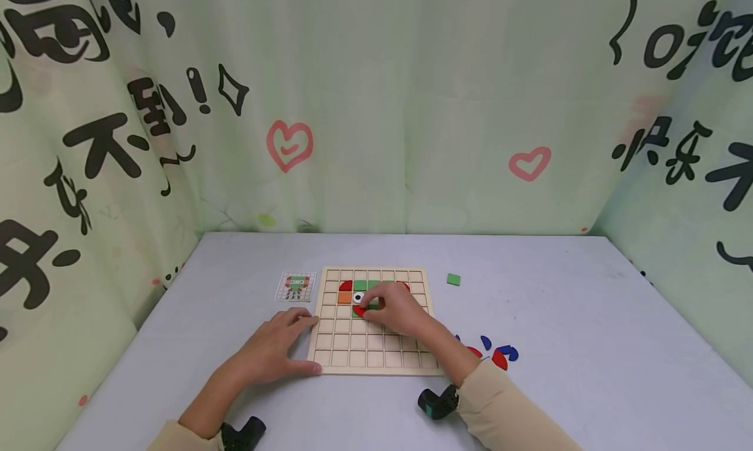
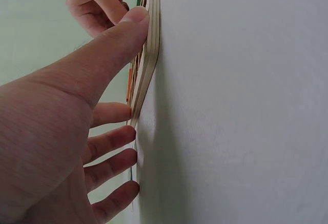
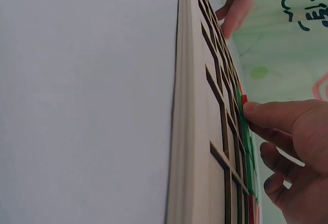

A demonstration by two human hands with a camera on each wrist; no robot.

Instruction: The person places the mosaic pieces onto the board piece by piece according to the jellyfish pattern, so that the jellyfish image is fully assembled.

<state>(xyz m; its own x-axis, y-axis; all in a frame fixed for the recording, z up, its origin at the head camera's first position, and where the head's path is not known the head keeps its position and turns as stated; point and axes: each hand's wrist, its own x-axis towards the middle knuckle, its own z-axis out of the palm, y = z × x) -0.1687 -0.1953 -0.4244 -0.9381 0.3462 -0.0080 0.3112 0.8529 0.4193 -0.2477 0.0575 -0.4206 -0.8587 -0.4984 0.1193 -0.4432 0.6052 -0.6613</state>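
Note:
A wooden grid board [image 1: 333, 341] lies on the table, with green squares [image 1: 360, 285], a red piece [image 1: 346, 285], an orange square [image 1: 344, 298] and an eye tile [image 1: 357, 297] set in its upper cells. My right hand [image 1: 399, 309] pinches a red round-edged piece [image 3: 244, 99] between thumb and fingers, over a green square just below the eye tile. My left hand [image 1: 267, 348] rests against the board's left side, its thumb [image 2: 136, 16] at the near corner and its fingers spread along the edge. The right hand hides some cells behind it.
A small picture card [image 1: 296, 287] of a green and red figure lies left of the board. To the right are a loose green square [image 1: 453, 279], blue pieces [image 1: 485, 342] and red pieces [image 1: 500, 359], some partly behind the right forearm. A printed curtain [image 1: 406, 111] surrounds the table.

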